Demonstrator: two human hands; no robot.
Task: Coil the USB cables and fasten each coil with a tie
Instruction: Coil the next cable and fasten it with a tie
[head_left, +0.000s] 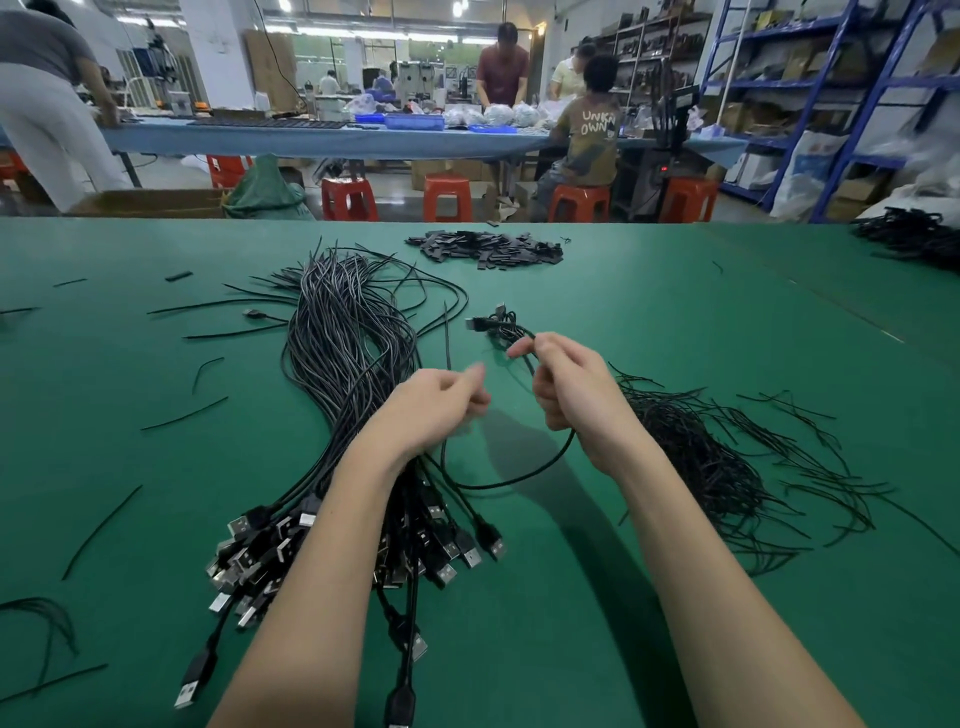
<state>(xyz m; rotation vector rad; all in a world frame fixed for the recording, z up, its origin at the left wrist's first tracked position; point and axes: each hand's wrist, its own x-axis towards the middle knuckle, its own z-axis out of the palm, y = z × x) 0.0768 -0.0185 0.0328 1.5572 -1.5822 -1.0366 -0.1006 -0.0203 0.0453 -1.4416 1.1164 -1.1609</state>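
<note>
A thick bundle of black USB cables (337, 364) lies on the green table (649, 597), plugs toward me. My right hand (566, 384) grips one black cable (524, 475) that loops down under the wrist and curves left toward my left hand (441, 405). The left hand's fingers are curled, pinching the same cable's other part, its thumb blurred. That cable ends in a plug (493, 540) near the bundle. A pile of thin black wire ties (727, 467) lies right of my right hand. One coiled cable (498, 325) sits just beyond my hands.
A heap of small flat black pieces (488, 249) lies at the table's far side. Loose ties (182, 413) are scattered on the left. More cables (914, 239) sit at the far right edge. Beyond the table are red stools (447, 197) and several people at a blue bench.
</note>
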